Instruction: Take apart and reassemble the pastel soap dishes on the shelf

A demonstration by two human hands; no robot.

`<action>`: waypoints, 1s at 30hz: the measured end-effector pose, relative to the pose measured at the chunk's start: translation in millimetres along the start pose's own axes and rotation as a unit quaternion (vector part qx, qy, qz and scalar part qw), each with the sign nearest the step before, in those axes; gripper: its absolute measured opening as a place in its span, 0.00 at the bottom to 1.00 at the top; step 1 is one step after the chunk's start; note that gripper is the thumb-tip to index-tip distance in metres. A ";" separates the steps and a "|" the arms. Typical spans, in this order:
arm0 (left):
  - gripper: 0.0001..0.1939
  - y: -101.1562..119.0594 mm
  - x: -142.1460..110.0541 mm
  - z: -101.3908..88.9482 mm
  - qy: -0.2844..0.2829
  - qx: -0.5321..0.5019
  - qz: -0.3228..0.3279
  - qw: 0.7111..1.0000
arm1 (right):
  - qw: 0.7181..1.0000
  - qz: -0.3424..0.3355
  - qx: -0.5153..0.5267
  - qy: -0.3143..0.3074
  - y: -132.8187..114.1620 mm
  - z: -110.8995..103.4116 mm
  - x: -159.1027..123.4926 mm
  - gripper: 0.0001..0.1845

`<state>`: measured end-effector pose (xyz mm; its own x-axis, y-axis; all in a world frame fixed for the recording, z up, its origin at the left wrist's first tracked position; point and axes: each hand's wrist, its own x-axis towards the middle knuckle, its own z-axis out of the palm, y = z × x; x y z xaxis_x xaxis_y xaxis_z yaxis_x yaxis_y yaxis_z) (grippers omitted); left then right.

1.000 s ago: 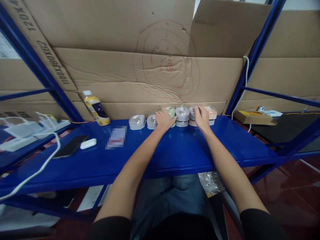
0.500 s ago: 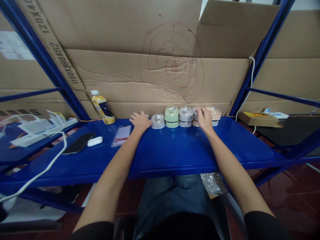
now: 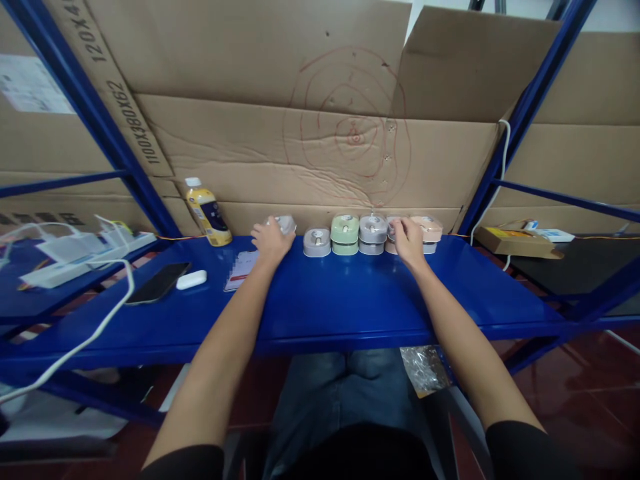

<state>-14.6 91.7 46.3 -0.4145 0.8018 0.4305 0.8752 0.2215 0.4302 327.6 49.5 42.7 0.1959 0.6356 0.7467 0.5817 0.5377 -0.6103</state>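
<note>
A row of small rounded cases stands at the back of the blue shelf (image 3: 350, 300). My left hand (image 3: 270, 241) is closed around a grey case (image 3: 283, 223) at the left end and holds it slightly raised. Beside it sits a single grey case (image 3: 317, 241), then a green stack (image 3: 345, 233), a grey stack (image 3: 373, 233) and a peach stack (image 3: 427, 230). My right hand (image 3: 409, 240) rests with curled fingers on the cases between the grey stack and the peach stack.
A yellow bottle (image 3: 207, 212) stands at the back left, with a card (image 3: 240, 269), a white earbud case (image 3: 191, 279) and a black phone (image 3: 157, 283) on the shelf. A white power strip (image 3: 80, 257) and cable lie left. Cardboard (image 3: 320, 147) backs the shelf; a flat box (image 3: 515, 239) lies right.
My left hand moved left from the green stack to the leftmost grey case, closed on it and lifted it a little. My right hand stayed on the right-hand cases.
</note>
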 end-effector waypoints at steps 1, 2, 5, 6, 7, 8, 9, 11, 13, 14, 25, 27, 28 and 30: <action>0.34 2.6 -4.3 -10.1 0.020 -0.021 0.013 1.000 | 1.000 -0.002 0.008 -0.007 -2.4 0.5 -1.2 0.20; 0.35 5.8 -10.5 -19.5 0.039 -0.043 0.043 0.997 | 1.000 -0.006 0.016 -0.021 -5.4 1.1 -2.9 0.20; 0.36 16.0 -37.6 -37.5 0.018 -0.133 0.230 0.964 | 0.993 -0.047 0.037 -0.105 -16.1 2.3 -9.7 0.22; 0.36 18.6 -47.9 -38.7 -0.010 -0.168 0.301 0.939 | 0.986 -0.072 0.042 -0.146 -19.5 2.5 -12.4 0.25; 0.36 20.6 -57.8 -37.6 -0.048 -0.200 0.364 0.908 | 0.976 -0.098 0.047 -0.189 -22.6 2.7 -15.1 0.31; 0.37 21.9 -66.8 -34.7 -0.094 -0.222 0.412 0.879 | 0.964 -0.122 0.048 -0.233 -25.1 3.1 -17.9 0.37; 0.39 22.5 -74.5 -30.4 -0.139 -0.236 0.441 0.855 | 0.950 -0.139 0.045 -0.276 -27.2 3.9 -20.7 0.45; 0.45 22.2 -85.5 -20.5 -0.221 -0.250 0.464 0.820 | 0.924 -0.148 0.035 -0.350 -30.1 7.0 -26.3 0.56; 0.50 20.6 -91.2 -12.4 -0.268 -0.262 0.472 0.798 | 0.901 -0.147 0.036 -0.405 -32.5 12.4 -31.9 0.58; 0.51 19.5 -92.7 -9.6 -0.279 -0.270 0.474 0.790 | 0.892 -0.149 0.044 -0.425 -33.7 15.6 -34.6 0.57; 0.52 6.2 -89.1 2.1 -0.318 -0.258 0.450 0.793 | 0.926 -0.052 0.020 -0.374 -17.9 -1.3 -17.6 0.40; 0.37 6.1 -90.2 1.8 -0.320 -0.229 0.480 0.784 | 0.942 -0.016 0.010 -0.335 -7.6 -9.1 -9.3 0.36; 0.30 6.3 -91.2 1.3 -0.320 -0.217 0.492 0.780 | 0.949 0.002 -0.002 -0.314 -3.1 -11.5 -6.2 0.36; 0.23 6.8 -93.1 0.9 -0.314 -0.204 0.502 0.779 | 0.959 0.030 -0.029 -0.279 3.5 -13.1 -2.7 0.36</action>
<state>30.1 19.0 8.4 0.7448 0.5990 0.2942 0.4738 -0.7851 0.3990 339.5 42.4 41.9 -0.2133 0.8713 0.4419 0.6288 0.4686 -0.6205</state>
